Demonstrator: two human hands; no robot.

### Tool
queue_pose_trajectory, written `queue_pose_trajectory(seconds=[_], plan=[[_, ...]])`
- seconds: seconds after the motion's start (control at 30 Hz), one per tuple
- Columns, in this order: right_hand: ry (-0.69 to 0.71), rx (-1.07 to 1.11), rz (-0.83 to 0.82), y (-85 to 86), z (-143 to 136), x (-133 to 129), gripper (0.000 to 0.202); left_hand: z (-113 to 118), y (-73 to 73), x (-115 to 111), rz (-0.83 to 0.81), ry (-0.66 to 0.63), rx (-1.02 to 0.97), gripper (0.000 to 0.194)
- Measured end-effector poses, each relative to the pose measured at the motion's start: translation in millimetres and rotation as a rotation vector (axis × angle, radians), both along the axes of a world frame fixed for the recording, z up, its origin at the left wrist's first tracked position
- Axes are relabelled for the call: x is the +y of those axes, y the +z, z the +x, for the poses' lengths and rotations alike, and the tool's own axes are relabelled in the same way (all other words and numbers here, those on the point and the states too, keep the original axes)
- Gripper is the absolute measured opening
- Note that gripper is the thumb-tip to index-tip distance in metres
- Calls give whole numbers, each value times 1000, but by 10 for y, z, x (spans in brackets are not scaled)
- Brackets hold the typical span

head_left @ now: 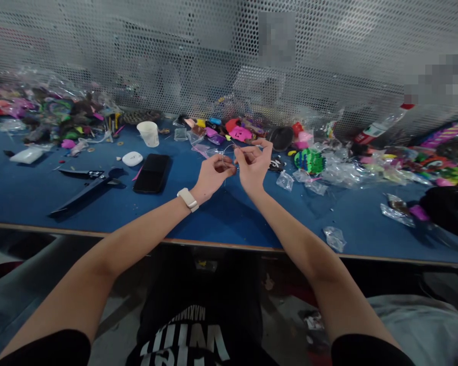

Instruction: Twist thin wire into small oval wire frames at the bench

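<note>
My left hand and my right hand meet above the middle of the blue table. Between them runs a thin, pale, looped thread; whether it is string or fine wire I cannot tell. Both hands pinch it with thumb and fingers, and a loose end hangs below. My left wrist wears a light watch band. Beyond the fingers lie a pink figure and small purple pieces. A small clear bag lies to the right of my right hand.
On the left are open black-handled shears, a black phone, a white case and a paper cup. Colourful pieces and plastic bags pile along the perforated metal panel. A plastic bottle leans at right.
</note>
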State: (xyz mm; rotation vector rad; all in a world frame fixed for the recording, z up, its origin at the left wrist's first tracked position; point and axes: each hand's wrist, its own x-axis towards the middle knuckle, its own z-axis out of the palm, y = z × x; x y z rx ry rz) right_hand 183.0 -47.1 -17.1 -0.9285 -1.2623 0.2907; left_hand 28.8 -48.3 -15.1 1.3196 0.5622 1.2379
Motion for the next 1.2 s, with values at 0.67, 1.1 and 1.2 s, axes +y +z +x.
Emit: queue_pose_trajectory(seconds=[0.67, 1.1, 1.2], plan=[[51, -12, -43, 96, 109, 3, 62, -11, 168, -86, -200, -17, -38, 34], [51, 31, -29, 143, 3, -6, 60, 0, 175, -73, -184, -57, -47, 29], [48, 34, -38, 103, 33, 41, 60, 13, 168, -86, -165, -41, -44, 31]])
